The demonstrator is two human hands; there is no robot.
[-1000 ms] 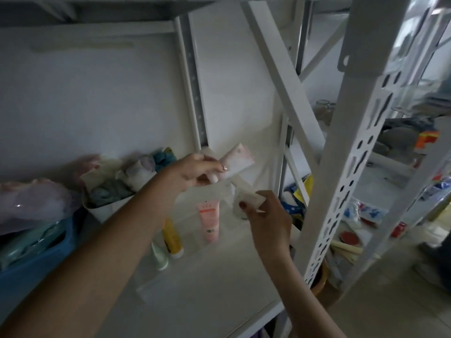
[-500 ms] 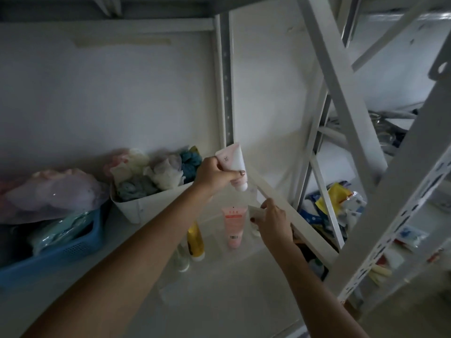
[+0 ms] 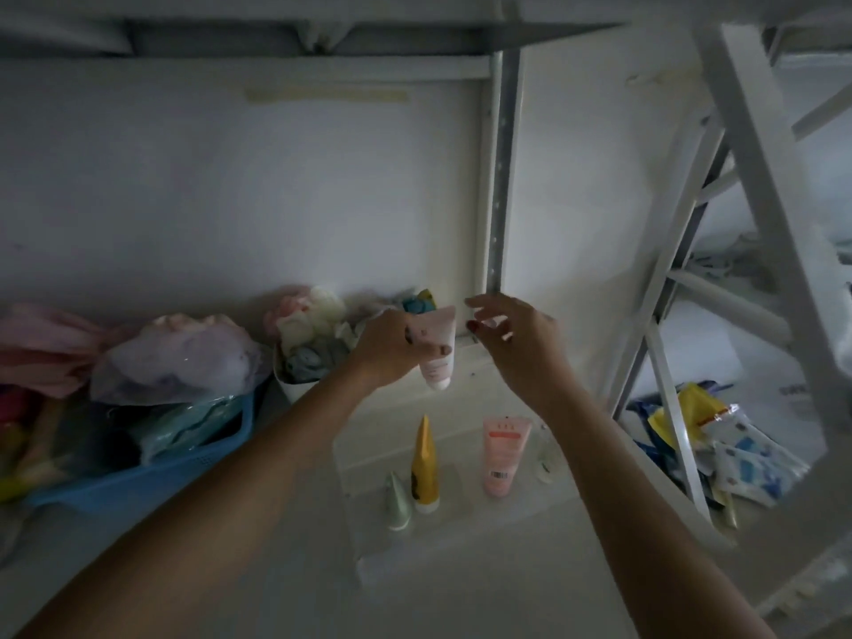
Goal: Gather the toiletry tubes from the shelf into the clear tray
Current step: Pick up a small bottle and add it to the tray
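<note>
My left hand (image 3: 392, 345) grips a pale pink tube (image 3: 437, 348), cap pointing down, above the far end of the clear tray (image 3: 350, 458). My right hand (image 3: 511, 336) hovers just right of the tube with fingers spread and nothing in it. Inside the tray lie a yellow tube (image 3: 424, 463), a small mint-green tube (image 3: 397, 502), a salmon-pink tube (image 3: 500, 456) and a small clear tube (image 3: 545, 458) at the right side. The tray's walls are hard to make out in the dim light.
A white tub (image 3: 299, 362) of rolled cloths stands behind the tray at the back wall. A blue basket (image 3: 152, 472) with bags sits at the left. White shelf uprights and a diagonal brace (image 3: 779, 223) rise at the right, with packets (image 3: 737, 449) beyond them.
My left hand has turned the pale pink tube cap-down over the tray. My right hand has let go of the small clear tube, now in the tray, and risen open beside the left.
</note>
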